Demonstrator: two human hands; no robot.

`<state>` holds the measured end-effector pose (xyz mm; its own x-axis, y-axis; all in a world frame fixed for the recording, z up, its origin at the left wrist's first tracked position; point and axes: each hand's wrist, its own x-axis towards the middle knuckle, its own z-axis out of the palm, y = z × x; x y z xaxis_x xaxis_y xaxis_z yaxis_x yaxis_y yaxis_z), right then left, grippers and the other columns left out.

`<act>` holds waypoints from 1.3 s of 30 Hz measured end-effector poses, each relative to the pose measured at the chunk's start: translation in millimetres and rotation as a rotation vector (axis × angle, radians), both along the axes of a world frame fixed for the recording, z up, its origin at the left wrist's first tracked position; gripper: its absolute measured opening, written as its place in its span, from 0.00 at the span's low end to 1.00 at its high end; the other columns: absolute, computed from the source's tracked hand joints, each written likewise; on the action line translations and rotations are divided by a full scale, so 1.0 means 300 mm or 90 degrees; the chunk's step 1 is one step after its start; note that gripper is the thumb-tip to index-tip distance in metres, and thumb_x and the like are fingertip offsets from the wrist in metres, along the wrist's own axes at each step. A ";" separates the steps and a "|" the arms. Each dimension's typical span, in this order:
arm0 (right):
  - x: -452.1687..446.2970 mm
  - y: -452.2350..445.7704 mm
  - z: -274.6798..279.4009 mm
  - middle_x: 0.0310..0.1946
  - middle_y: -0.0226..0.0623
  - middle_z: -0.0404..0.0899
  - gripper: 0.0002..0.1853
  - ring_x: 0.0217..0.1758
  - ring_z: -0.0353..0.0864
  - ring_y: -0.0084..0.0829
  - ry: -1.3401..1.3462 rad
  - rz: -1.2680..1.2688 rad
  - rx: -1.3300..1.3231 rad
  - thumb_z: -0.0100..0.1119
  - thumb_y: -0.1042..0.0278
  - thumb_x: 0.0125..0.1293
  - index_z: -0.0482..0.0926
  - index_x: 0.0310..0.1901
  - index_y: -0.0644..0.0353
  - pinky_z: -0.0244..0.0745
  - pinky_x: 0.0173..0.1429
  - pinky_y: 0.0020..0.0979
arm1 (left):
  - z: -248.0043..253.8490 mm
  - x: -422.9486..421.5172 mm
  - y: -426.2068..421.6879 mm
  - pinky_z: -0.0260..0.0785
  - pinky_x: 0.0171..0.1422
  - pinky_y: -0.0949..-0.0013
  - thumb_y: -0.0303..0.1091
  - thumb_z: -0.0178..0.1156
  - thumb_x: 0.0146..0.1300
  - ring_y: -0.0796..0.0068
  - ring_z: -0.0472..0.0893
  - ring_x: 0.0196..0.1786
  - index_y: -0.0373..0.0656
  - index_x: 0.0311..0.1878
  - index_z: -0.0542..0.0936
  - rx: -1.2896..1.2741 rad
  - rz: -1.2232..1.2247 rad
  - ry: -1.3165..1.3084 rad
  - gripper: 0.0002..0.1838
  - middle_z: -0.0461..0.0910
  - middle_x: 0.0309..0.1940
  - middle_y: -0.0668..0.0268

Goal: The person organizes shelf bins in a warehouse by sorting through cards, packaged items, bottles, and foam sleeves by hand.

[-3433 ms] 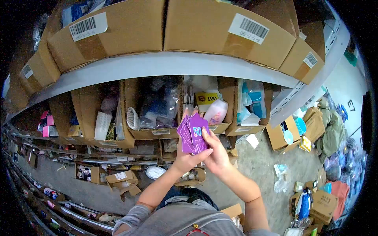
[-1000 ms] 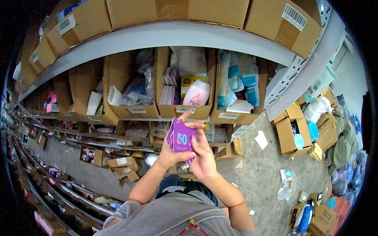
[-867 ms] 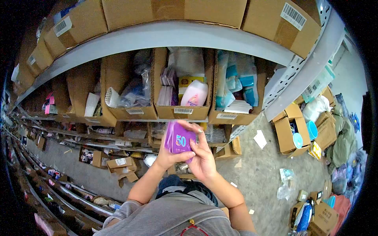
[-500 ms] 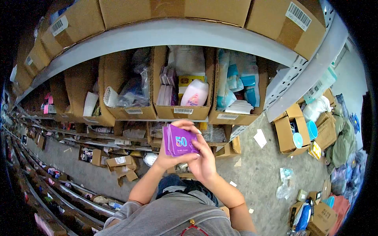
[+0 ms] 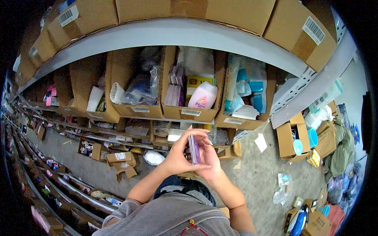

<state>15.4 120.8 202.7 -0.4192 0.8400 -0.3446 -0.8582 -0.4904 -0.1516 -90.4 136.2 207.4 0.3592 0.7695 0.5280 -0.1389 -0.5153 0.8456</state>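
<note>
A thin stack of flat purple packets (image 5: 194,150) stands edge-on between my hands in front of the shelf. My left hand (image 5: 178,156) is closed round it, thumb along the near edge and fingers over the far edge. My right hand (image 5: 210,162) curves against the stack's right side, and its fingers are partly hidden behind it. Just beyond my hands, a cardboard bin (image 5: 173,111) holds similar purple packets (image 5: 174,90), a white bottle (image 5: 204,95) with pink print and a yellow box (image 5: 195,81).
Neighbouring bins hold clear plastic bags (image 5: 143,92) and blue-white packages (image 5: 258,96). A grey shelf beam (image 5: 165,33) and a perforated upright (image 5: 293,92) frame them. On the floor to the right are an open carton (image 5: 289,137) and a plastic bag (image 5: 282,188).
The purple stack has turned from showing its printed face, marked 50, to standing edge-on. My right hand's fingers have moved from its front face to its side. The view has shifted slightly.
</note>
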 end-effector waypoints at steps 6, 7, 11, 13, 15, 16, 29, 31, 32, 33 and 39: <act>-0.039 0.010 0.009 0.47 0.38 0.69 0.19 0.49 0.69 0.29 -0.122 -0.012 0.093 0.32 0.56 0.66 0.64 0.50 0.60 0.65 0.53 0.29 | 0.005 -0.052 0.012 0.40 0.66 0.56 0.38 0.71 0.33 0.67 0.69 0.52 0.43 0.44 0.67 0.039 0.061 0.127 0.32 0.70 0.44 0.59; -0.047 0.006 0.017 0.47 0.38 0.69 0.19 0.49 0.69 0.29 -0.123 -0.011 0.093 0.32 0.56 0.66 0.64 0.50 0.60 0.65 0.53 0.29 | -0.002 -0.060 0.016 0.40 0.66 0.55 0.37 0.71 0.33 0.67 0.69 0.53 0.43 0.43 0.67 0.032 0.042 0.058 0.31 0.70 0.45 0.59; -0.087 -0.018 0.041 0.52 0.42 0.63 0.29 0.53 0.67 0.32 -0.059 -0.047 0.258 0.39 0.50 0.63 0.55 0.56 0.66 0.63 0.56 0.30 | -0.003 -0.090 0.028 0.39 0.66 0.57 0.33 0.69 0.36 0.60 0.59 0.61 0.46 0.44 0.64 -0.048 -0.031 -0.267 0.30 0.69 0.48 0.57; -0.110 -0.038 0.035 0.54 0.43 0.61 0.34 0.55 0.65 0.33 -0.379 -0.194 0.520 0.53 0.55 0.57 0.53 0.57 0.67 0.63 0.56 0.31 | 0.015 -0.109 0.022 0.40 0.67 0.59 0.31 0.68 0.38 0.58 0.53 0.64 0.48 0.45 0.62 -0.131 -0.056 -0.328 0.31 0.66 0.52 0.57; -0.132 -0.027 0.036 0.55 0.44 0.59 0.38 0.56 0.64 0.34 -0.428 -0.250 0.499 0.62 0.59 0.50 0.54 0.57 0.69 0.63 0.56 0.30 | 0.021 -0.111 0.026 0.42 0.67 0.61 0.32 0.69 0.38 0.59 0.51 0.65 0.49 0.46 0.62 -0.278 -0.106 -0.509 0.31 0.62 0.55 0.57; -0.128 -0.013 0.022 0.56 0.44 0.57 0.34 0.55 0.65 0.33 -0.406 -0.252 0.526 0.60 0.69 0.50 0.54 0.56 0.69 0.65 0.54 0.30 | 0.023 -0.110 0.025 0.44 0.66 0.62 0.32 0.69 0.38 0.61 0.49 0.65 0.49 0.47 0.61 -0.300 -0.112 -0.519 0.33 0.57 0.58 0.56; -0.144 -0.014 0.000 0.53 0.42 0.63 0.45 0.54 0.66 0.29 -0.319 -0.406 0.385 0.66 0.61 0.45 0.50 0.60 0.66 0.62 0.57 0.30 | 0.024 -0.013 0.007 0.51 0.63 0.65 0.27 0.68 0.35 0.66 0.54 0.63 0.44 0.47 0.62 -0.219 -0.051 -0.393 0.33 0.45 0.64 0.57; -0.139 -0.008 -0.004 0.52 0.41 0.64 0.43 0.53 0.66 0.29 -0.334 -0.440 0.393 0.66 0.60 0.45 0.53 0.59 0.66 0.63 0.56 0.30 | 0.035 -0.007 -0.003 0.55 0.62 0.67 0.26 0.69 0.34 0.69 0.56 0.62 0.44 0.49 0.62 -0.399 -0.123 -0.471 0.35 0.46 0.64 0.59; -0.132 -0.007 -0.007 0.51 0.41 0.65 0.39 0.52 0.67 0.29 -0.355 -0.455 0.407 0.66 0.65 0.45 0.56 0.57 0.68 0.62 0.56 0.29 | 0.032 -0.009 0.005 0.55 0.61 0.68 0.24 0.68 0.34 0.70 0.57 0.61 0.44 0.51 0.60 -0.404 -0.126 -0.480 0.38 0.48 0.63 0.59; -0.126 -0.004 -0.009 0.50 0.41 0.66 0.36 0.52 0.67 0.28 -0.374 -0.468 0.421 0.66 0.71 0.44 0.59 0.55 0.70 0.61 0.57 0.28 | 0.028 -0.011 0.014 0.55 0.61 0.69 0.23 0.68 0.33 0.70 0.58 0.61 0.44 0.54 0.58 -0.409 -0.129 -0.489 0.41 0.50 0.62 0.60; 0.008 0.193 0.245 0.41 0.39 0.73 0.21 0.43 0.73 0.28 -0.771 -0.442 0.677 0.63 0.70 0.46 0.72 0.43 0.65 0.70 0.47 0.30 | -0.008 -0.082 0.060 0.56 0.59 0.68 0.26 0.69 0.33 0.66 0.61 0.59 0.44 0.62 0.49 -0.327 -0.178 -0.409 0.51 0.60 0.56 0.60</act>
